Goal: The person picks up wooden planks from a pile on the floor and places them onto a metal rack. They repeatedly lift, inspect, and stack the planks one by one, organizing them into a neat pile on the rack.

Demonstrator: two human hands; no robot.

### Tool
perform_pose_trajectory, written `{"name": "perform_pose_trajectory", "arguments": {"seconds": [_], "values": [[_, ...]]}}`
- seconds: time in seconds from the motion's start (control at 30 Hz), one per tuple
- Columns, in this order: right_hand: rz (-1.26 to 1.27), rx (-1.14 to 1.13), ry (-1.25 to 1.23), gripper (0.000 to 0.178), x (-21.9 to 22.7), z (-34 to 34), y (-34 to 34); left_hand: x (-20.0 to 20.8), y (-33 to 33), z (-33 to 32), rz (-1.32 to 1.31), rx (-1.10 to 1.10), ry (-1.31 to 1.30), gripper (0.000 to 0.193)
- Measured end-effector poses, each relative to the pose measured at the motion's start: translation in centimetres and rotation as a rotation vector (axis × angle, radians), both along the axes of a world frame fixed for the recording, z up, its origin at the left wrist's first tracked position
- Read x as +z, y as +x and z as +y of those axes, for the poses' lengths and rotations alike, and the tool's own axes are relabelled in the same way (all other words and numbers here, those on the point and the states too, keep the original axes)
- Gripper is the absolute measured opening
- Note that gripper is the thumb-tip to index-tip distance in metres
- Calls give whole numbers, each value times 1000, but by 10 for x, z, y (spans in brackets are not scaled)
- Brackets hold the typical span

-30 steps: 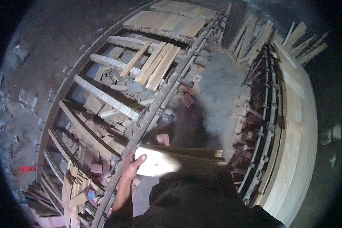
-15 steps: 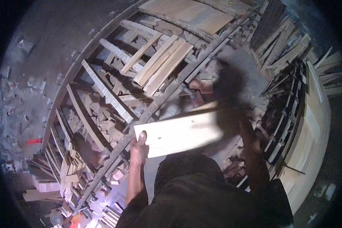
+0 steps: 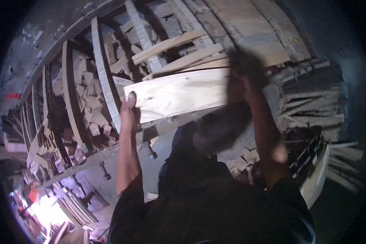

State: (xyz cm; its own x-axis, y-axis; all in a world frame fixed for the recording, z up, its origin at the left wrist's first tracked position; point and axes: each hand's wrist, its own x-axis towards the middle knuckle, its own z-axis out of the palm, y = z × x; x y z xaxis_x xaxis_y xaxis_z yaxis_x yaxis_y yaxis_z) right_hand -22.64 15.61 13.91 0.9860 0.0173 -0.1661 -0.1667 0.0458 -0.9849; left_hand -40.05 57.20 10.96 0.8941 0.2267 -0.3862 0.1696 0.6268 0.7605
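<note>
Left grip (image 3: 129, 106) clasps the pale board (image 3: 179, 95), while the right grip (image 3: 248, 68) is too blurred to tell

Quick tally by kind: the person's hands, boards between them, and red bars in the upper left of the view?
Hands: 2 (left hand, right hand, blurred)
Pale board: 1
Red bar: 1
Total: 4

Left hand (image 3: 129, 109): closed in a grip, thumb (image 3: 132, 98) uppermost | left forearm (image 3: 128, 156): near-vertical | right hand (image 3: 239, 86): dark, blurred, finger pose unreadable | right forearm (image 3: 265, 129): slanting up-left
</note>
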Motion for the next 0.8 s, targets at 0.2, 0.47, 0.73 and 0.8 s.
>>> {"name": "perform_pose_trajectory", "arguments": {"seconds": [0.2,0.47,0.73,0.8], "values": [[132,64,-257,61,-6,40,75,-60,51,9,143,57,113,66],[49,582,-1259,78,-58,22,129,-87,85,-12,413,16,718,70],[156,596,-932,69,-45,30,119,-97,77,-26,362,166,969,72],[-64,441,-1098,67,-34,27,100,-75,77,-36,355,211,773,68]]}}
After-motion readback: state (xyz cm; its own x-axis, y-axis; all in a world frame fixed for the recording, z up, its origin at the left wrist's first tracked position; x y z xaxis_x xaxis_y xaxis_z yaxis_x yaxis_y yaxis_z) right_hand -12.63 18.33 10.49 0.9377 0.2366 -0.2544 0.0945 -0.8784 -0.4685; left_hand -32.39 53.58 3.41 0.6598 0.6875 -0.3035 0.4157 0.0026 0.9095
